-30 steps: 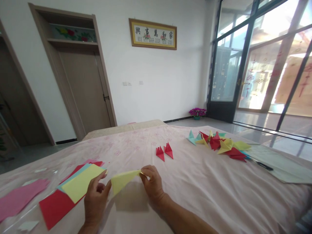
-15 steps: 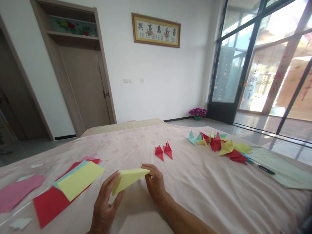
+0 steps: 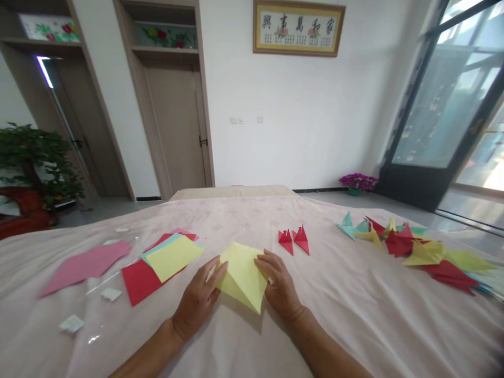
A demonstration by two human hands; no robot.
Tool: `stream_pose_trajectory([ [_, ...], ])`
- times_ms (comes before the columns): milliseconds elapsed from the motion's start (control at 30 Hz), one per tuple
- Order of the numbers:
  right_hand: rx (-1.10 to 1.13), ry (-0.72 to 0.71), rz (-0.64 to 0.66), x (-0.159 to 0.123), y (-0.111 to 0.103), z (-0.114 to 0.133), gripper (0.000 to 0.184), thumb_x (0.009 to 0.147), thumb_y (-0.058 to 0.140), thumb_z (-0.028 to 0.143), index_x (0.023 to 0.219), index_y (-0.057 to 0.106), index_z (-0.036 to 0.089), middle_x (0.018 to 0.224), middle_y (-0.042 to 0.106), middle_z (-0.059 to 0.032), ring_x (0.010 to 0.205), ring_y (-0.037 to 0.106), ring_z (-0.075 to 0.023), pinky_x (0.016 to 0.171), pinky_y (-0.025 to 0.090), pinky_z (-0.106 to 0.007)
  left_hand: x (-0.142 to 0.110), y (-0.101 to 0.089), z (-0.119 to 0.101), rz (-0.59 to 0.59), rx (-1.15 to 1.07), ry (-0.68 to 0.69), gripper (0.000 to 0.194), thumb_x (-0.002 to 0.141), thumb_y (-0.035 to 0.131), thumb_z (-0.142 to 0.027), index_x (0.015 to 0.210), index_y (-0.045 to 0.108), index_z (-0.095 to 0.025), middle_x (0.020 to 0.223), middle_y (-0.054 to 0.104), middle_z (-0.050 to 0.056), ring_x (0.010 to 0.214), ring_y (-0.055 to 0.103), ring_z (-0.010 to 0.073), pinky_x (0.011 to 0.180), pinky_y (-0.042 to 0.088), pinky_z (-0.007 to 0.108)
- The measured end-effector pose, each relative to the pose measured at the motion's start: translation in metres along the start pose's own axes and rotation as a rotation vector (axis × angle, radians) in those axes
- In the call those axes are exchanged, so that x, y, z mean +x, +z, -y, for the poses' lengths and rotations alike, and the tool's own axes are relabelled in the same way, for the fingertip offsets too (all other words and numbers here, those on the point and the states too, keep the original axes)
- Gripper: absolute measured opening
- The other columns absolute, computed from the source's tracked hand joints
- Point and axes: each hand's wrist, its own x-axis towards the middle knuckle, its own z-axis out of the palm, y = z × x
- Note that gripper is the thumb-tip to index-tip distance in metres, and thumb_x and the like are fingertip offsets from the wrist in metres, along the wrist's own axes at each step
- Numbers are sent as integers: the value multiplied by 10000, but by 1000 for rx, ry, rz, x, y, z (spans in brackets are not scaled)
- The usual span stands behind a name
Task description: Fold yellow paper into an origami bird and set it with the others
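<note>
Between my two hands is a yellow sheet of origami paper (image 3: 242, 273), partly opened, with creases running across it and one corner pointing toward me. My left hand (image 3: 199, 296) pinches its left edge between thumb and fingers. On the opposite edge, my right hand (image 3: 281, 286) grips the paper, its thumb partly hidden. Just beyond my right hand stand two small red folded paper pieces (image 3: 293, 240) side by side. Left of my left hand lies a fanned stack of coloured paper with a yellow sheet (image 3: 175, 257) on top and a red sheet (image 3: 139, 283) below.
A pile of folded paper cranes (image 3: 425, 252) in red, yellow and blue lies at the right. Pink paper (image 3: 88, 265), clear plastic and white scraps (image 3: 111, 294) lie at the left. A wrinkled pink cloth (image 3: 338, 325) covers the surface.
The yellow paper, earlier a narrow folded shape seen edge-on, is now spread wider and faces me. Both hands have closed in on its sides. The view has turned left.
</note>
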Motion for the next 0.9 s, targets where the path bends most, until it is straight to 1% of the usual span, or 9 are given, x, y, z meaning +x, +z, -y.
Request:
stream_pose_trajectory([
  [133, -234, -45, 245, 0, -4, 12, 465, 822, 486, -4, 1211, 636, 202, 1212, 621, -111, 1277, 450, -258, 1037, 445, -466, 0, -5, 3, 57, 112, 76, 478, 929, 461, -145, 1401, 471, -223, 1377, 527, 133, 1285, 485, 267, 1043, 461, 450],
  [200, -331, -66, 368, 2, -6, 19, 458, 823, 492, 3, 1223, 626, 180, 1250, 608, -118, 1295, 434, -265, 1078, 402, -469, -1, -8, 3, 128, 101, 131, 466, 930, 443, -121, 1383, 489, -218, 1377, 543, 116, 1310, 463, 260, 1061, 446, 450],
  [267, -405, -101, 482, 3, -10, 24, 419, 829, 521, 33, 1200, 638, 188, 1276, 606, -108, 1293, 444, -272, 1120, 338, -491, -2, -12, 2, 219, 65, 183, 452, 933, 437, -111, 1368, 501, -215, 1361, 570, 97, 1327, 450, 243, 1074, 438, 433],
  [367, -470, -133, 625, 3, -16, 25, 389, 842, 545, 58, 1190, 635, 208, 1225, 650, -86, 1259, 492, -263, 1146, 273, -526, -3, -18, 0, 351, -18, 229, 453, 917, 461, -110, 1356, 505, -211, 1340, 595, 83, 1320, 466, 216, 1068, 447, 394],
  [467, -456, -163, 708, 3, -24, 21, 379, 883, 514, 71, 1230, 603, 193, 1216, 659, -92, 1220, 533, -241, 1141, 296, -500, -3, -24, -3, 418, -69, 249, 458, 892, 524, -188, 1349, 507, -199, 1347, 589, 101, 1302, 489, 240, 1053, 454, 415],
  [533, -413, -210, 749, 5, -29, 19, 378, 908, 485, 81, 1263, 578, 173, 1255, 639, -108, 1217, 536, -230, 1120, 348, -452, -3, -26, -6, 415, -76, 257, 442, 889, 539, -233, 1329, 524, -190, 1331, 600, 110, 1289, 501, 262, 1045, 453, 439],
  [633, -345, -271, 815, 10, -36, 18, 377, 941, 453, 115, 1304, 542, 153, 1301, 608, -121, 1240, 515, -229, 1077, 408, -407, -4, -27, -12, 380, -94, 273, 405, 892, 529, -234, 1293, 550, -176, 1294, 627, 112, 1258, 529, 267, 1044, 445, 452],
  [767, -247, -345, 952, 21, -41, 20, 340, 959, 441, 148, 1282, 545, 159, 1323, 591, -115, 1237, 516, -224, 1083, 395, -403, -10, -28, -20, 391, -87, 243, 376, 915, 524, -276, 1276, 559, -180, 1276, 641, 111, 1201, 576, 259, 1028, 456, 454],
  [900, -179, -363, 1008, 29, -46, 24, 302, 976, 411, 148, 1230, 571, 169, 1255, 630, -118, 1162, 571, -203, 1063, 406, -404, -15, -26, -15, 428, -40, 233, 339, 934, 498, -219, 1264, 565, -180, 1303, 626, 101, 1219, 562, 255, 1041, 449, 443],
])
